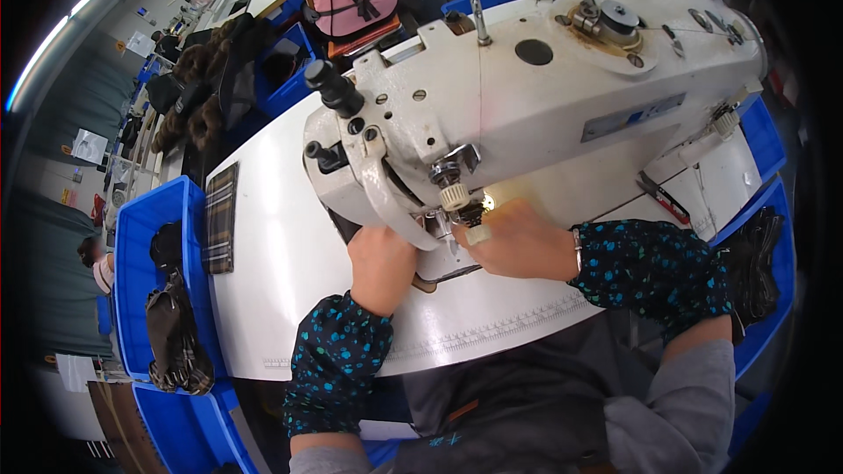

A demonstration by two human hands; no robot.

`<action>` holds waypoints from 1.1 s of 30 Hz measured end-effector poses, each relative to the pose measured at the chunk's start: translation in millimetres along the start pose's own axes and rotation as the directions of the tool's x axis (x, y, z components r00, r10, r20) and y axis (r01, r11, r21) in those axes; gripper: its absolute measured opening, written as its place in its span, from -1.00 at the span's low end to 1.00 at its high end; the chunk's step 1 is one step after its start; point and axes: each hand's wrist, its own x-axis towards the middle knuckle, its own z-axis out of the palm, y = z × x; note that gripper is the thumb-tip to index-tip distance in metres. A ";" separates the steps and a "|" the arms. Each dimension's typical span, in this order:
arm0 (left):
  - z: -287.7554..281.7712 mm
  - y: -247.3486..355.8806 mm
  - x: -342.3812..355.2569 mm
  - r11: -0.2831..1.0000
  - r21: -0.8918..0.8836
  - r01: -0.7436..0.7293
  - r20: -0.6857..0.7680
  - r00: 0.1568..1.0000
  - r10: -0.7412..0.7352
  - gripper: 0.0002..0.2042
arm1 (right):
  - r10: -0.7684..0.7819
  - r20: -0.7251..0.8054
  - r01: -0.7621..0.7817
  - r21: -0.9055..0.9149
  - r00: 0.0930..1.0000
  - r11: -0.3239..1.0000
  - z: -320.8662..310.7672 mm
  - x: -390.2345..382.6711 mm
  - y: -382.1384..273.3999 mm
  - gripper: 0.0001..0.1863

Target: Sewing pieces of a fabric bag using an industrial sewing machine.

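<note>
A brown, dark-barred plaid, rectangular fabric piece [221, 219] lies flat on the white tabletop [272, 316], long axis twelve to six, between nine and ten o'clock from the bare left hand [382, 268]. That hand's fingertips are hidden at the machine head; I cannot tell whether they pinch anything. Toward two o'clock from it sits the silver metal presser foot [439, 224] of the white metal sewing machine [544, 79]. The bare right hand [518, 241] has its curled fingers nearer; the foot lies between nine and ten o'clock from it. Its grip cannot be told either.
</note>
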 end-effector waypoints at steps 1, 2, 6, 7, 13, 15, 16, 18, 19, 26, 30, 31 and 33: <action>-5.7 2.7 -2.2 1.000 0.000 -0.002 -0.012 1.000 0.002 -0.84 | -0.004 -0.003 0.004 -0.011 1.000 1.000 1.6 -0.5 -0.5 -0.75; -14.2 7.3 -6.1 0.999 0.016 0.031 -0.021 0.999 -0.030 -0.77 | 0.025 -0.006 -0.025 0.034 1.000 0.999 2.2 -1.0 -1.8 -0.75; -29.1 34.5 -39.3 0.991 -0.093 0.097 -0.048 0.994 -0.102 -0.61 | 0.278 0.058 -0.275 0.437 0.959 0.856 -4.0 -9.3 -11.9 -0.74; -27.2 45.5 -50.0 0.990 -0.105 0.098 -0.076 0.991 -0.107 -0.61 | 0.275 0.057 -0.272 0.432 0.960 0.860 -7.5 -10.1 -17.8 -0.74; -28.4 74.5 -55.6 0.949 -0.200 0.243 -0.099 0.959 -0.266 -0.57 | 0.450 0.290 -0.475 0.793 0.845 0.381 -8.6 -23.7 -39.4 -0.77; -30.7 72.4 -54.7 0.952 -0.196 0.235 -0.085 0.963 -0.255 -0.55 | 0.445 0.297 -0.473 0.803 0.845 0.362 -6.6 -24.6 -38.0 -0.79; -29.1 70.8 -54.1 0.963 -0.183 0.197 -0.079 0.974 -0.214 -0.57 | 0.451 0.295 -0.467 0.816 0.843 0.340 -5.5 -24.9 -36.7 -0.81; -25.7 64.9 -52.1 0.982 -0.146 0.120 -0.069 0.989 -0.131 -0.61 | 0.427 0.209 -0.422 0.756 0.880 0.500 -3.2 -24.7 -35.2 -0.81; -25.9 61.6 -50.4 0.981 -0.143 0.130 -0.067 0.988 -0.141 -0.61 | 0.395 0.118 -0.366 0.671 0.911 0.644 -1.8 -23.9 -34.4 -0.81; -25.1 41.5 -39.8 0.993 -0.121 -0.011 0.012 1.000 0.013 -0.57 | 0.049 -0.023 -0.050 -0.044 0.999 0.998 3.8 -13.6 -10.8 -0.62; -20.6 18.3 -25.4 0.984 -0.105 -0.142 0.019 0.989 0.145 -0.54 | -0.073 0.020 0.075 -0.130 0.997 0.989 1.7 -5.0 -4.2 -0.63; -17.9 9.6 -20.2 0.975 -0.105 -0.197 0.007 0.980 0.199 -0.52 | -0.069 0.055 0.078 -0.181 0.996 0.980 0.6 -3.5 -4.4 -0.62; -2.9 -9.9 -13.2 0.952 -0.160 -0.262 -0.061 0.965 0.255 -0.50 | -0.078 0.029 0.082 -0.172 0.997 0.982 0.2 -3.9 -3.1 -0.61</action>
